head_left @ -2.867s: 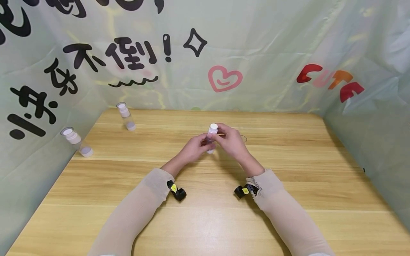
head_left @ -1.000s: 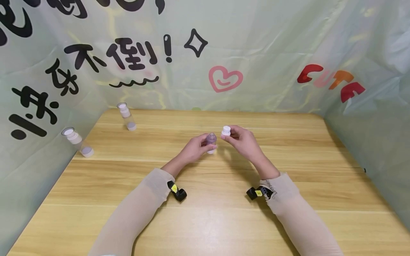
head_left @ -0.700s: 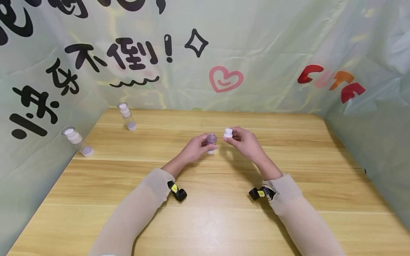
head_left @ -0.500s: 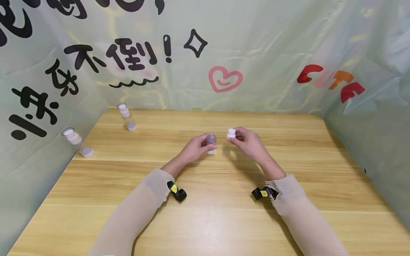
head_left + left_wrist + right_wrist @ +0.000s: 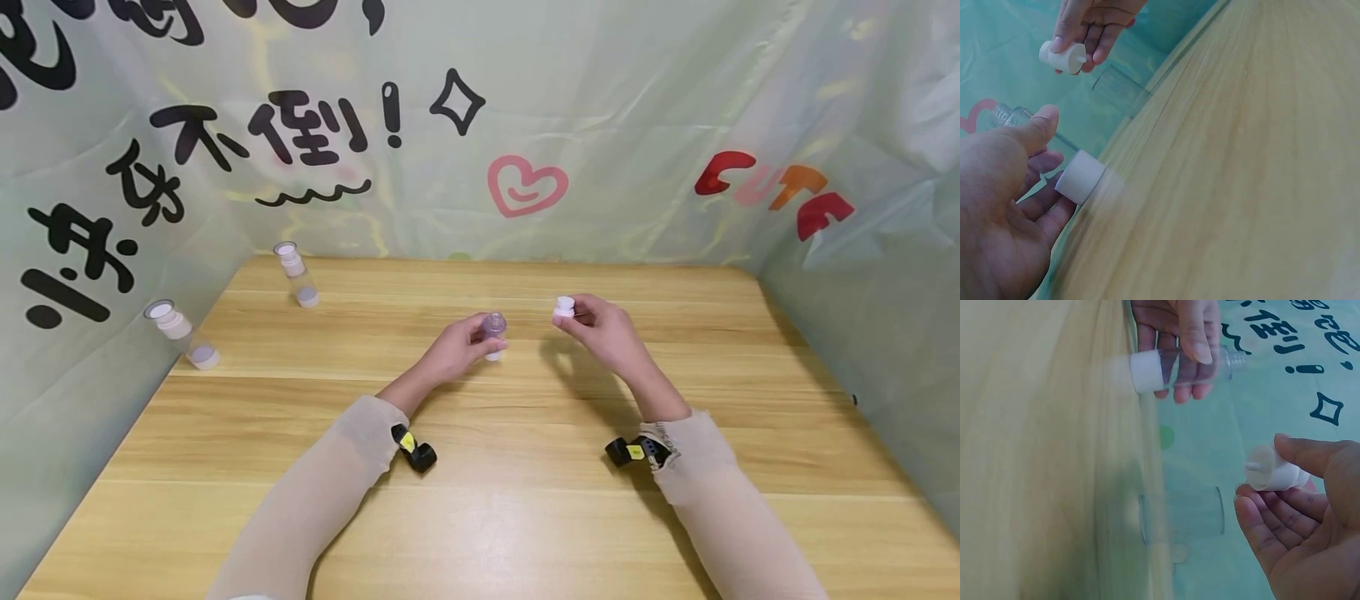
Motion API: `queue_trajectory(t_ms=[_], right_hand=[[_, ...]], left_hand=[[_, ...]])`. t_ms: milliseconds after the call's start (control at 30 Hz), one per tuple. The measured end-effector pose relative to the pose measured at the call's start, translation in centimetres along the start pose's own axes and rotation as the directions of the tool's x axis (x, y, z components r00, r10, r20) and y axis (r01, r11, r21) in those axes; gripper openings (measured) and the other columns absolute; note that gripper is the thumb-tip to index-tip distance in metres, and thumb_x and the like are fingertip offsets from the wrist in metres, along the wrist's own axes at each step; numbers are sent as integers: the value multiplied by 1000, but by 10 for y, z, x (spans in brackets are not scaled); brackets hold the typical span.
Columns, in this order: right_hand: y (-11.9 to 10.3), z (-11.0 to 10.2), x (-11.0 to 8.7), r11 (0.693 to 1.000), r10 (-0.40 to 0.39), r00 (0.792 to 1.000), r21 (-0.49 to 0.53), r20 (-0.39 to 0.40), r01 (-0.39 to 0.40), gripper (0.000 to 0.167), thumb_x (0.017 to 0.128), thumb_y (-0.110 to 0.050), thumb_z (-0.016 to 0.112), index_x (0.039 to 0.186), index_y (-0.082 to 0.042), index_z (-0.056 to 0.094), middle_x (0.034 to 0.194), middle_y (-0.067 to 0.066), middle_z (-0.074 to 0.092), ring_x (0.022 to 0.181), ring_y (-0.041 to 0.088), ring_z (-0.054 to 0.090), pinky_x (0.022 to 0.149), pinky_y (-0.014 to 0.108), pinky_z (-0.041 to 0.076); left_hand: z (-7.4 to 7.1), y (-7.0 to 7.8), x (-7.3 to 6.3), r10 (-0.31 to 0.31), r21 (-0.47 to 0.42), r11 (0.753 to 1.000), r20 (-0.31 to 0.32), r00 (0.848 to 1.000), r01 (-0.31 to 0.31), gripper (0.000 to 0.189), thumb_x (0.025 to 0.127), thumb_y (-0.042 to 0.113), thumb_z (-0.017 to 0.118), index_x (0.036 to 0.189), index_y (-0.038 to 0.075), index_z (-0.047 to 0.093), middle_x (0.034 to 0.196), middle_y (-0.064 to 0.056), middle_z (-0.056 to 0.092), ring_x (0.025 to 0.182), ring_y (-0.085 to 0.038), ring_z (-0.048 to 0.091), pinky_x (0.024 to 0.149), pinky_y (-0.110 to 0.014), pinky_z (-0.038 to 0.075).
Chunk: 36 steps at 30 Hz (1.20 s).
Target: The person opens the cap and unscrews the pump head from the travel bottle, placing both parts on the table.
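Note:
My left hand (image 5: 453, 348) grips a small clear bottle (image 5: 494, 323) with a white base, upright on the table. Its threaded neck is bare. Off to the right, my right hand (image 5: 606, 333) pinches a white pump top (image 5: 564, 308) between thumb and fingers, raised above the tabletop and apart from the bottle. A short stem pokes out of the pump top's underside (image 5: 1252, 467) in the right wrist view. Near the right hand, a clear tubular cap (image 5: 1184, 515) stands on the table; in the head view the hand mostly hides it.
Two similar bottles with white tops and clear caps stand at the left, one bottle (image 5: 296, 273) by the back edge and the other bottle (image 5: 182, 335) by the left edge. Printed cloth (image 5: 637, 108) walls the wooden table (image 5: 480, 508) on three sides.
The pump top was on the bottle 2.9 s ago; it came off by 1.0 s ago. My right hand has since carried it farther right. My left hand and the bottle have stayed put.

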State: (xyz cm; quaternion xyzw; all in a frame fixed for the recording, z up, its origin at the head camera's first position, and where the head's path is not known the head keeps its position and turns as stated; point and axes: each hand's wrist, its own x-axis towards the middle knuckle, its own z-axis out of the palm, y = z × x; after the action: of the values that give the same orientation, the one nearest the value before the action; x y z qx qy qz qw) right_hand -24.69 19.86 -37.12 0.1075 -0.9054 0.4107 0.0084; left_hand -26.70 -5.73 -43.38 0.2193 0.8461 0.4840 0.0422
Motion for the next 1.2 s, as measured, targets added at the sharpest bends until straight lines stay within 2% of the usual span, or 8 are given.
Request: queue_trajectory(t_ms=[333,500,767,967,1200], right_hand=[[21,-20,-5,998,55,998,24,-30,-55,57,94,-36,67,135,0,48,122,23,62,110,35,61,87,47,54],[29,-28,-8,995,92,996,25,10,-92,55,95,-30,66,134,1,43,124,26,60,114,36,59,89,47,53],[39,-35,-8,987,148,986,-74,78,-142,54,95,-25,66,134,5,44,124,28,56,115,41,54,92,51,50],[45,-36,-6,975,185,974,-144,130,-166,51,96,-27,64,132,5,47,119,26,58,104,37,58,84,45,52],[52,-40,-4,970,229,950,-131,212,-205,54,97,-27,62,134,9,45,119,29,58,93,30,64,78,39,56]], left_hand=[[3,3,1,8,-1,1000,-11,1000,-8,40,94,31,67,128,12,60,119,-6,66,113,-18,61,93,-30,51],[2,3,2,16,13,1000,-42,999,-15,38,94,33,66,125,12,60,115,-4,66,112,-18,62,88,-31,53],[1,0,3,-20,-1,1000,-64,998,20,52,94,35,65,139,11,51,125,-8,62,120,-23,58,94,-33,51],[1,-2,4,-35,-18,999,-68,997,34,53,94,33,67,139,9,51,127,-10,61,120,-24,57,97,-32,50],[1,-5,4,-40,-4,999,-69,997,40,49,94,30,67,136,8,53,125,-11,62,118,-22,59,96,-32,50]])
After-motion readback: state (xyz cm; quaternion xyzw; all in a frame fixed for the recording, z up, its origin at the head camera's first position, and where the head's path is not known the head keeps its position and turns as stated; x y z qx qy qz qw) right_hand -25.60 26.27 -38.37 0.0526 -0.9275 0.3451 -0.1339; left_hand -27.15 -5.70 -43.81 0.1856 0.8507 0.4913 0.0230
